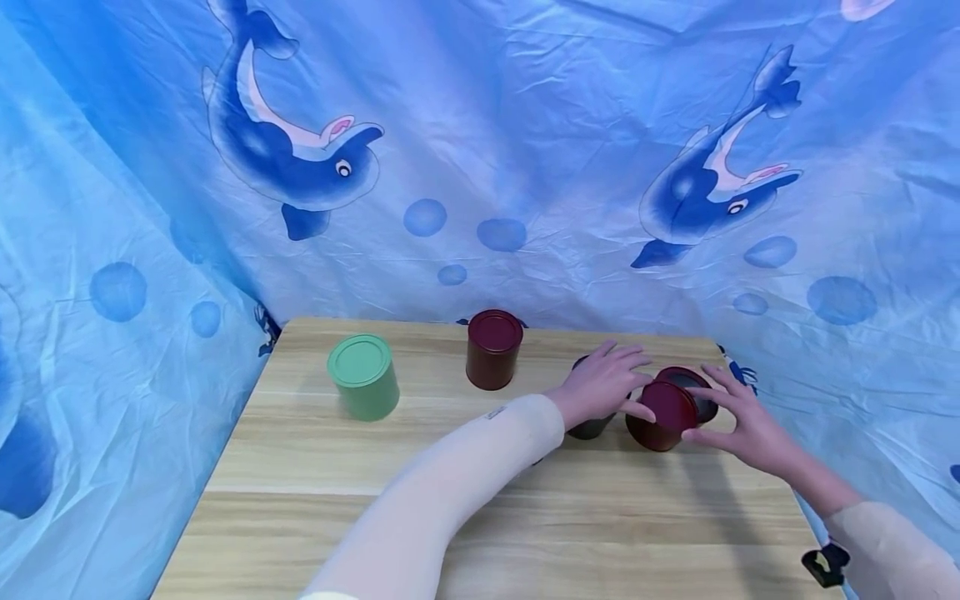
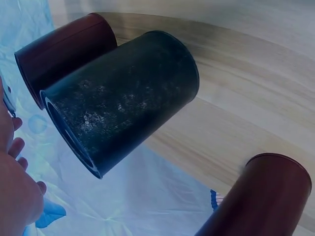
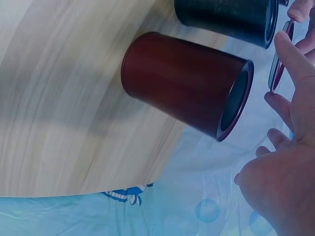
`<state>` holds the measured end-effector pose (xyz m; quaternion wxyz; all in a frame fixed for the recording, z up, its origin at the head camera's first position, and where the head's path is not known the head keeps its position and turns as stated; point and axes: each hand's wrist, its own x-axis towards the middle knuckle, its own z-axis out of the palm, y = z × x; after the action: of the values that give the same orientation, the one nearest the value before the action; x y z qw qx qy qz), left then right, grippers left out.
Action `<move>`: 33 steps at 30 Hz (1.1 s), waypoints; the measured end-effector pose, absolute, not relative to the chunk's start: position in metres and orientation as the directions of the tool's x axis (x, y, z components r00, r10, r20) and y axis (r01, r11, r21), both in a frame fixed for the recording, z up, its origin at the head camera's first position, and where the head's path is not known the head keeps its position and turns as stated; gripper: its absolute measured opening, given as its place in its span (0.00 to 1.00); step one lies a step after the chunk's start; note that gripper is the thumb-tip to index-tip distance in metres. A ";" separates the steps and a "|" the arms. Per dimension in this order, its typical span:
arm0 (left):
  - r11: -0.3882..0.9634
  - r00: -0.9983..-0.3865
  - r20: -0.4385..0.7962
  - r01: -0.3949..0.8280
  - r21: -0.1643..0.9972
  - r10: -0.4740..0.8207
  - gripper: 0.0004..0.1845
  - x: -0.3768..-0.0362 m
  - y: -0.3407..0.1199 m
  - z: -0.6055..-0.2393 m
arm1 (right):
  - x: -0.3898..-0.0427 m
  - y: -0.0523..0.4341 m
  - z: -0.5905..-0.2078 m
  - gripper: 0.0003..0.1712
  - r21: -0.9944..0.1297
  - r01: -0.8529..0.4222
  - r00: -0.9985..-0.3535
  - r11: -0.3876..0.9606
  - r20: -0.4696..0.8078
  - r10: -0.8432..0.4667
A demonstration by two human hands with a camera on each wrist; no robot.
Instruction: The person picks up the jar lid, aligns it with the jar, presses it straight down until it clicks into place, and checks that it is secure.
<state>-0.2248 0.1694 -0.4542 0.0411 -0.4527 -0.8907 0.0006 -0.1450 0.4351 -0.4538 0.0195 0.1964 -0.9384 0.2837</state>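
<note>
Right hand (image 1: 742, 429) splayed, fingertips pinching dark red lid (image 1: 670, 404).

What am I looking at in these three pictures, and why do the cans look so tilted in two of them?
No machine here: a person works with two bare hands and wears three cameras. The wide picture comes from the head; the other two come from the wrists, so they look sideways across the wooden table and the cans seem tipped.

On the table stand a green can and a dark red can, both lidded. Nearer the hands are a dark can and an open red can.

The left hand rests over the dark can. Both hands touch a red lid, held tilted above the open red can; the right hand steadies its edge.
</note>
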 end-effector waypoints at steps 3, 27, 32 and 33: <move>0.590 -0.586 0.067 0.806 -0.049 0.807 0.39 -0.229 0.176 -0.455 | -0.147 0.439 -0.452 0.38 -0.517 -0.355 -0.932 0.779 0.128 -0.339; 0.593 -0.594 -0.007 0.803 -0.053 0.804 0.38 -0.257 0.210 -0.461 | -0.167 0.465 -0.453 0.38 -0.540 -0.211 -0.964 0.815 -0.022 -0.264; 0.597 -0.598 -0.031 0.801 -0.044 0.801 0.39 -0.262 0.215 -0.462 | -0.171 0.467 -0.453 0.38 -0.541 -0.199 -0.966 0.817 -0.035 -0.258; 0.598 -0.600 -0.036 0.800 -0.045 0.799 0.39 -0.263 0.215 -0.462 | -0.172 0.468 -0.453 0.38 -0.539 -0.198 -0.966 0.819 -0.036 -0.257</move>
<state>-0.2629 0.2155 -0.4620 -0.0058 -0.4473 -0.8939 0.0282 -0.1719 0.4680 -0.4528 -0.0534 0.1193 -0.9521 0.2765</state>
